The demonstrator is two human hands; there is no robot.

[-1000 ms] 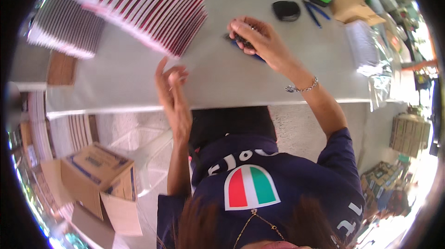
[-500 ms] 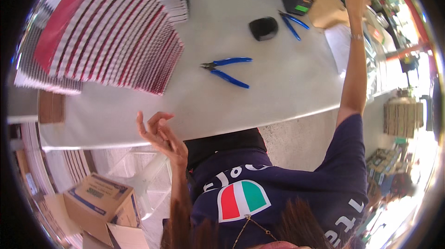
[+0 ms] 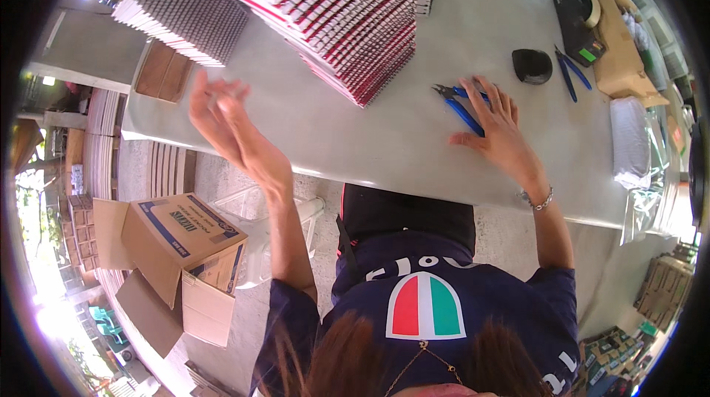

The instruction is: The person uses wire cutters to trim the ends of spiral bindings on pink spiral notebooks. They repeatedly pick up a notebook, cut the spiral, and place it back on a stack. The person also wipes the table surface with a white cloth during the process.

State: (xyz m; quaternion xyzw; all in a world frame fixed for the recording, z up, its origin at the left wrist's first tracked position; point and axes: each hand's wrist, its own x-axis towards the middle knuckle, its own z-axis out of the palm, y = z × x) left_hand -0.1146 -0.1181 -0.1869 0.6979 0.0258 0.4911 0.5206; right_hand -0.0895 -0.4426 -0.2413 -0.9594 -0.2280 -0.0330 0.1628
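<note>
Resting on blue-handled pliers (image 3: 460, 103), right hand (image 3: 501, 133); left hand (image 3: 231, 129) raised, empty.

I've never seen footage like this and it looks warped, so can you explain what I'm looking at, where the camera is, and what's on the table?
The camera sits on a person's head and looks down through a fisheye lens, so straight edges bend. No machine here: just two bare hands. The right hand rests on blue-handled pliers on the grey table. The left hand is raised, holding nothing. Fanned stacks of red spiral-bound notebooks lie ahead, plus a small black object. An open cardboard box stands on the floor.
</note>
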